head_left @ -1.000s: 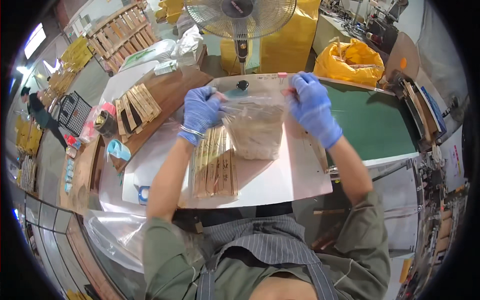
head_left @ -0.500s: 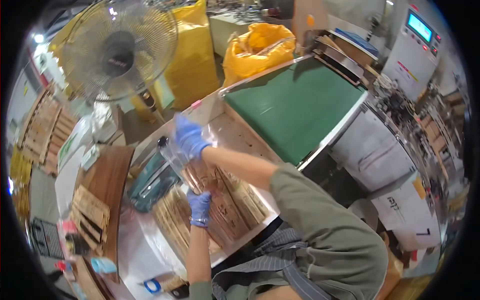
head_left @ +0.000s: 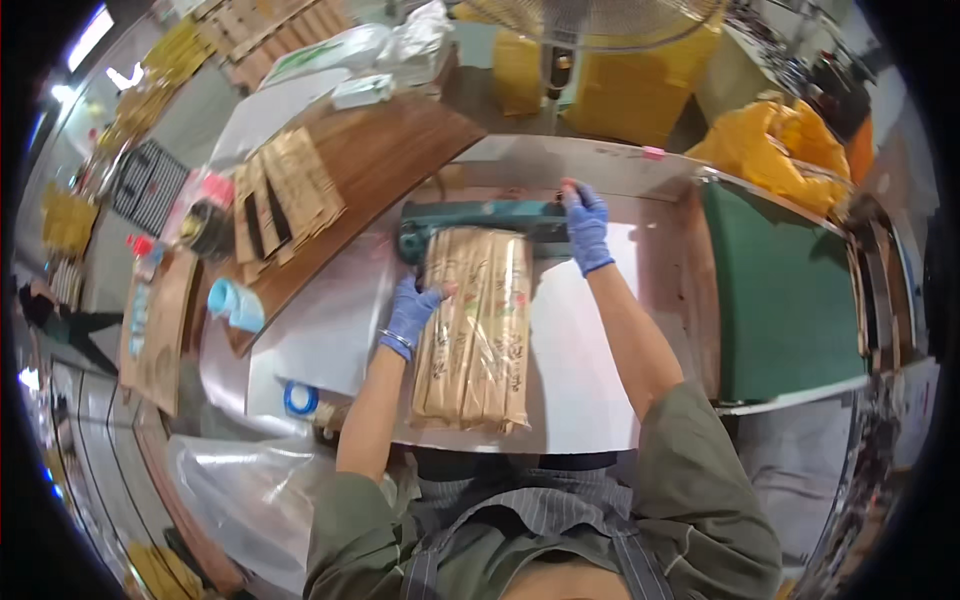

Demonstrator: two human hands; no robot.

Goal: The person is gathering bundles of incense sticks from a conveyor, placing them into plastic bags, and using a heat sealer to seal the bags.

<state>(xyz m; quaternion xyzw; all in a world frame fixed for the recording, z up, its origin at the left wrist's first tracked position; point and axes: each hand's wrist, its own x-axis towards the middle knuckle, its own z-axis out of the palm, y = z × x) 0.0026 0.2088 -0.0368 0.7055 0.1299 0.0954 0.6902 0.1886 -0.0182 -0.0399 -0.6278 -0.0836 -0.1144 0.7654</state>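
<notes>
A clear plastic bag (head_left: 472,330) full of long brown paper-wrapped packets lies lengthwise on the white worktop. My left hand (head_left: 412,315), in a blue glove with bare fingertips, grips its left edge near the upper end. That end of the bag meets a teal bar-shaped bag sealer (head_left: 480,218) lying crosswise behind it. My right hand (head_left: 588,228), also gloved in blue, is closed at the right end of the sealer's lever. Whether the lever is fully pressed down cannot be made out.
A brown wooden board (head_left: 390,140) with flat paper packets (head_left: 295,190) stands at the left, beside a light-blue roll (head_left: 236,304). A tape roll (head_left: 300,398) lies near the front edge. A green conveyor belt (head_left: 785,300) borders the right. Behind are a fan (head_left: 600,25) and a yellow sack (head_left: 780,150).
The view has swung left. My right hand has gone from the bag's raised far end to the sealer's lever. The bag now lies flat against the sealer, apart from the other packets.
</notes>
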